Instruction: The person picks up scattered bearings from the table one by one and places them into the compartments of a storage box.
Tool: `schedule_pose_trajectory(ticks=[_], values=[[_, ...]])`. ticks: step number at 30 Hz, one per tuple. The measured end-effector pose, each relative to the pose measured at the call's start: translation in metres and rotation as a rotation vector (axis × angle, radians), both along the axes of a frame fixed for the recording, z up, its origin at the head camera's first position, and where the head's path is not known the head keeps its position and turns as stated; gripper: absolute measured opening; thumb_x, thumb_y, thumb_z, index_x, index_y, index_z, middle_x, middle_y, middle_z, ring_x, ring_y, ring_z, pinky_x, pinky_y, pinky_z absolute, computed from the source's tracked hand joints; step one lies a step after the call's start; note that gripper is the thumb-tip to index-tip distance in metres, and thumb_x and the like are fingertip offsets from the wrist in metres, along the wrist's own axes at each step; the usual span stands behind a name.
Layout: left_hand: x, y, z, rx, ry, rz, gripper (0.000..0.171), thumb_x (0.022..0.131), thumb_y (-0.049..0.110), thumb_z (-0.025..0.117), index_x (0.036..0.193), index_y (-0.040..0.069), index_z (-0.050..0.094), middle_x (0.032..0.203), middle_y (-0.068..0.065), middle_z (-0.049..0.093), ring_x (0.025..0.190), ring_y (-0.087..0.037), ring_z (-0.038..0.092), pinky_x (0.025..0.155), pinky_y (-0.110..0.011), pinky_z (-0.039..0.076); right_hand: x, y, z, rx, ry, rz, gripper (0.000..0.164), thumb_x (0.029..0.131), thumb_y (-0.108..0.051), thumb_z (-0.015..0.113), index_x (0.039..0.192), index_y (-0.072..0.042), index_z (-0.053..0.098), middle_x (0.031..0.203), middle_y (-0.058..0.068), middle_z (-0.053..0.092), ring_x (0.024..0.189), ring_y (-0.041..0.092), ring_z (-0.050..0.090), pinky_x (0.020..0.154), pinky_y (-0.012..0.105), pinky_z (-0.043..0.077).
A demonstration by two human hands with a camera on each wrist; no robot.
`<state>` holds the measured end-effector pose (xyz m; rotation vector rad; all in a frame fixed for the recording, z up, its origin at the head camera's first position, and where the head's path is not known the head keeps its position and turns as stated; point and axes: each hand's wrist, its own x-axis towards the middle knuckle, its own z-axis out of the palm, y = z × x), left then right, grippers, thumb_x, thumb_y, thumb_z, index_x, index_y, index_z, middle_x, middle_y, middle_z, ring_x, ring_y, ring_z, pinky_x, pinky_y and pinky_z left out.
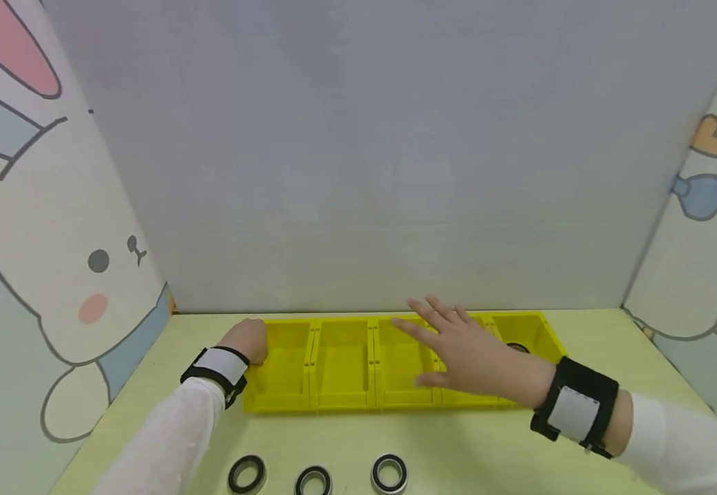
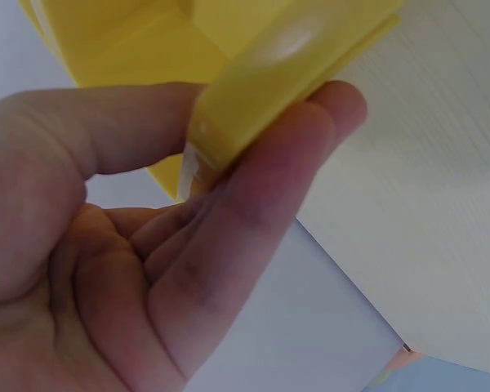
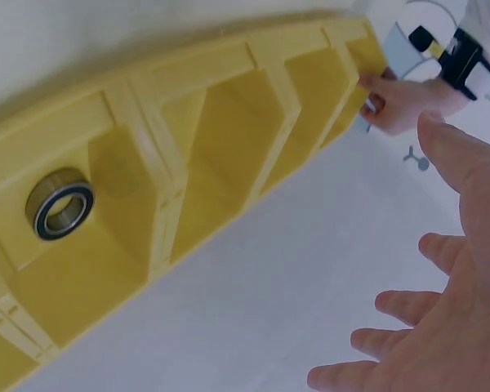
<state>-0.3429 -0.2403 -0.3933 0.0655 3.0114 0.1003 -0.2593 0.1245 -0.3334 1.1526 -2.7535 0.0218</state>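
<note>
My left hand [image 1: 247, 339] grips the left end of a yellow divided bin [image 1: 342, 400]. In the left wrist view, the thumb and fingers [image 2: 229, 237] pinch the yellow end wall [image 2: 265, 77] from both sides. My right hand [image 1: 472, 354] hovers over the bin's right half, fingers straight and spread, holding nothing. The right wrist view shows a ball bearing [image 3: 60, 204] with a dark seal inside one compartment, left of the spread right hand [image 3: 465, 327]. Another bearing [image 1: 517, 347] shows partly in the rightmost compartment. My right hand hides part of the compartments beneath it.
Three bearings lie on the pale table in front of the bin: a left one [image 1: 247, 474], a middle one [image 1: 313, 481] and a right one [image 1: 389, 474]. A grey back wall [image 1: 358, 172] rises behind the bin, with cartoon-printed panels [image 1: 55, 275] at both sides.
</note>
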Motion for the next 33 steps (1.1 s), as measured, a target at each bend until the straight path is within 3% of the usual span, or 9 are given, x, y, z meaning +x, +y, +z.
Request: schedule_pose_trajectory(ticks=[6, 14, 16, 21, 25, 33], values=[[0.0, 0.001, -0.001, 0.014, 0.008, -0.01, 0.005, 0.076, -0.004, 0.061, 0.073, -0.002, 0.057, 0.064, -0.009, 0.049, 0.053, -0.018, 0.045, 0.047, -0.023, 0.036, 0.03, -0.008, -0.015, 0.022, -0.125, 0.143, 0.09, 0.08, -0.056, 0.063, 0.151, -0.03, 0.013, 0.158, 0.008, 0.004, 0.144, 0.035, 0.006, 0.105, 0.065, 0.021], [0.002, 0.004, 0.002, 0.005, 0.008, -0.011, 0.004, 0.077, -0.004, 0.058, 0.073, -0.002, 0.056, 0.064, -0.009, 0.047, 0.054, -0.018, 0.044, 0.048, -0.024, 0.035, 0.052, -0.005, -0.048, -0.034, -0.2, 0.213, 0.093, 0.079, -0.06, 0.062, 0.151, -0.033, 0.01, 0.158, 0.007, 0.006, 0.143, 0.038, 0.011, 0.099, 0.069, 0.026], [0.003, 0.004, 0.003, 0.005, 0.008, -0.01, 0.004, 0.077, -0.004, 0.057, 0.074, -0.002, 0.056, 0.065, -0.009, 0.047, 0.054, -0.018, 0.045, 0.047, -0.024, 0.035, 0.054, -0.003, -0.06, -0.035, -0.218, 0.238, 0.089, 0.081, -0.062, 0.058, 0.151, -0.033, 0.011, 0.158, 0.007, 0.006, 0.142, 0.039, 0.013, 0.096, 0.07, 0.028], [0.005, 0.003, 0.003, 0.003, 0.009, 0.003, 0.005, 0.078, -0.004, 0.058, 0.077, -0.001, 0.054, 0.067, -0.01, 0.049, 0.058, -0.02, 0.048, 0.05, -0.025, 0.038, 0.057, -0.001, -0.093, -0.069, -0.385, 0.285, 0.079, 0.086, -0.063, 0.048, 0.151, -0.033, 0.014, 0.158, 0.007, 0.009, 0.141, 0.042, 0.015, 0.095, 0.068, 0.031], [0.004, 0.003, 0.003, 0.013, 0.021, 0.003, 0.004, 0.078, -0.004, 0.057, 0.076, -0.002, 0.054, 0.067, -0.01, 0.049, 0.058, -0.02, 0.048, 0.051, -0.025, 0.038, 0.06, 0.0, -0.118, -0.104, -0.494, 0.33, 0.068, 0.094, -0.053, 0.043, 0.151, -0.027, 0.016, 0.156, 0.012, 0.015, 0.139, 0.043, 0.021, 0.095, 0.065, 0.034], [0.002, -0.001, 0.0, 0.04, 0.003, 0.0, 0.005, 0.077, -0.004, 0.059, 0.075, -0.001, 0.055, 0.067, -0.01, 0.05, 0.058, -0.02, 0.05, 0.049, -0.024, 0.04, 0.063, 0.0, -0.147, -0.085, -0.476, 0.411, 0.061, 0.097, -0.051, 0.037, 0.151, -0.028, 0.018, 0.155, 0.012, 0.019, 0.138, 0.036, 0.027, 0.099, 0.049, 0.04]])
